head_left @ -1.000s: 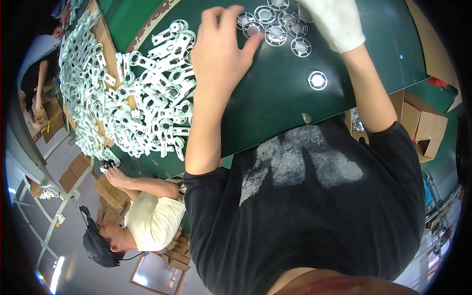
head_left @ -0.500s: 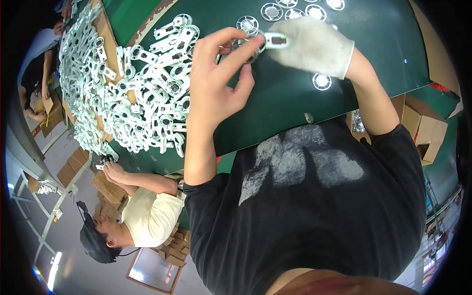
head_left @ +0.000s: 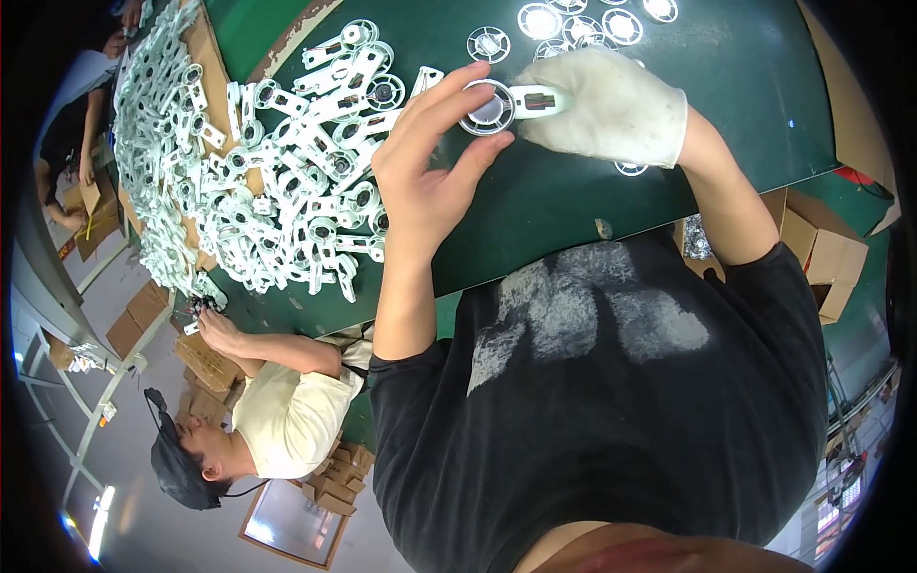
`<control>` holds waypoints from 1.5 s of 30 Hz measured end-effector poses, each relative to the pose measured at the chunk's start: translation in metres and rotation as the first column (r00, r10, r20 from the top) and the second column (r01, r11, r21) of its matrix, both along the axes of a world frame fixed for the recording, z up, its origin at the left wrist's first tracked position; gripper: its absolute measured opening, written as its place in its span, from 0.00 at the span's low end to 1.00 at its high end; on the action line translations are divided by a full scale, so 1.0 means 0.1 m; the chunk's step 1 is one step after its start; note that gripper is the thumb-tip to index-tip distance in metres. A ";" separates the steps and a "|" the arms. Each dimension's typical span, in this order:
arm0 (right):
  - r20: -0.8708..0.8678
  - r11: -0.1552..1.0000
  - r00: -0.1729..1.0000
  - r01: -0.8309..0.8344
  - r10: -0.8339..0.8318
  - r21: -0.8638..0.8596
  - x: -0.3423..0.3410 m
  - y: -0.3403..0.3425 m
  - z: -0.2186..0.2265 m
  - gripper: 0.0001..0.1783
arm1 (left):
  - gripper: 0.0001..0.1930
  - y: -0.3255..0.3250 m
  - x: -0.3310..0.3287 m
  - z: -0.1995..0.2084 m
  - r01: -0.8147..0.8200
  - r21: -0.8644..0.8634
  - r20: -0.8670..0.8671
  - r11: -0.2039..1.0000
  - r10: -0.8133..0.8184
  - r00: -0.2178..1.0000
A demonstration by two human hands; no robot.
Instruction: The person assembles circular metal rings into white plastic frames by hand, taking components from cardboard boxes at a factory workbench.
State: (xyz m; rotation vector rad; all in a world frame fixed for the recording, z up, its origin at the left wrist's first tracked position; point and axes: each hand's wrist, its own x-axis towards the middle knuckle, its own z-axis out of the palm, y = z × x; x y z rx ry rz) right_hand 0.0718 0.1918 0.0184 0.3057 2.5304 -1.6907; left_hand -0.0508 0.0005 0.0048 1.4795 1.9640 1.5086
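Left hand (head_left: pixel 430 172) and gloved right hand (head_left: pixel 611 110) now meet, both pinching one white bracket (head_left: pixel 506 100), lifted from the pile (head_left: pixel 277 181) at left — assembly step underway.

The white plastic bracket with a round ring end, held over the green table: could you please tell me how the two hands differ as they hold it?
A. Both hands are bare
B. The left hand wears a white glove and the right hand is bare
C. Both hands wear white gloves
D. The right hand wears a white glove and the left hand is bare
D: the right hand is covered by a white fabric glove, while the left hand shows bare fingers pinching the ring end of the white plastic bracket above the green table.
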 end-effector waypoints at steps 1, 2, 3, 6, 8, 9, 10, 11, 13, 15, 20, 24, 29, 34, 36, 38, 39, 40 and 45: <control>0.001 1.000 1.000 -0.005 0.005 0.025 0.00 0.00 0.00 0.11 | 0.24 0.01 0.01 0.00 0.000 0.000 0.001 1.000 0.000 1.000; 0.001 1.000 1.000 -0.005 0.005 0.025 0.00 0.00 0.02 0.11 | 0.25 0.02 0.03 0.01 -0.038 0.010 0.023 0.999 0.038 0.999; -0.002 1.000 1.000 0.006 -0.006 0.018 0.00 -0.01 0.04 0.11 | 0.27 0.03 0.05 0.02 -0.077 0.019 0.045 0.997 0.076 0.996; -0.015 1.000 0.999 0.031 -0.031 0.005 0.01 -0.03 0.05 0.12 | 0.27 0.05 0.04 0.05 -0.078 -0.009 0.019 0.997 0.078 0.997; -0.025 0.999 0.999 0.045 -0.045 0.002 0.02 -0.04 0.03 0.12 | 0.27 0.06 0.04 0.03 -0.073 0.013 0.055 0.997 0.072 0.996; -0.069 0.999 0.997 0.043 -0.044 -0.019 0.04 -0.05 0.00 0.14 | 0.27 0.06 0.04 0.02 -0.070 0.035 0.090 0.997 0.066 0.994; -0.114 0.999 0.993 0.034 -0.038 -0.041 0.02 -0.07 0.00 0.17 | 0.27 0.05 0.04 0.02 -0.073 0.033 0.090 0.997 0.070 0.994; -0.114 0.999 0.993 0.031 -0.036 -0.043 0.02 -0.04 0.06 0.17 | 0.27 0.03 0.05 0.04 -0.057 0.031 0.102 0.998 0.054 0.993; 0.200 0.954 0.958 -0.149 0.205 -0.260 0.03 0.04 0.24 0.22 | 0.28 -0.02 0.08 0.10 0.002 0.006 0.073 1.000 -0.002 0.997; 0.179 0.925 0.949 -0.191 0.260 -0.327 0.01 0.02 0.21 0.26 | 0.33 -0.04 0.08 0.13 0.094 -0.023 -0.057 0.995 -0.095 0.994; 0.125 0.956 0.989 -0.039 0.078 -0.289 0.00 -0.16 0.02 0.28 | 0.41 -0.01 0.07 0.08 0.079 0.016 -0.008 0.997 -0.079 0.997; -0.052 0.986 0.999 -0.002 -0.007 -0.168 0.01 -0.21 -0.01 0.27 | 0.34 0.02 0.06 -0.02 0.119 0.183 0.394 0.976 -0.183 0.901; -0.202 0.973 0.979 0.084 -0.040 0.216 0.05 -0.31 -0.11 0.22 | 0.23 0.05 0.15 -0.13 0.063 0.240 0.595 0.969 -0.198 0.779; -0.249 0.958 0.968 0.097 -0.028 0.270 0.08 -0.31 -0.09 0.21 | 0.19 0.07 0.13 -0.15 0.068 0.301 0.610 0.951 -0.247 0.753; -0.261 0.959 0.965 0.107 -0.037 0.261 0.07 -0.31 -0.07 0.22 | 0.18 0.09 0.09 -0.14 0.091 0.310 0.603 0.946 -0.270 0.750; -0.146 0.949 0.988 0.087 -0.044 0.304 0.04 -0.29 -0.05 0.22 | 0.18 0.12 -0.05 -0.08 0.138 0.222 0.538 0.965 -0.239 0.808; -0.160 0.954 0.984 0.116 -0.074 0.276 0.03 -0.26 -0.07 0.22 | 0.18 0.15 -0.12 -0.03 0.174 0.127 0.466 0.976 -0.214 0.859; -0.173 0.959 0.980 0.142 -0.101 0.244 0.02 -0.25 -0.09 0.22 | 0.15 0.18 -0.15 0.05 0.152 0.084 0.465 0.985 -0.174 0.868; -0.169 0.943 0.950 0.291 -0.264 0.161 -0.06 -0.14 -0.05 0.24 | 0.13 0.35 -0.81 0.27 -0.206 -0.180 0.580 0.962 0.273 0.768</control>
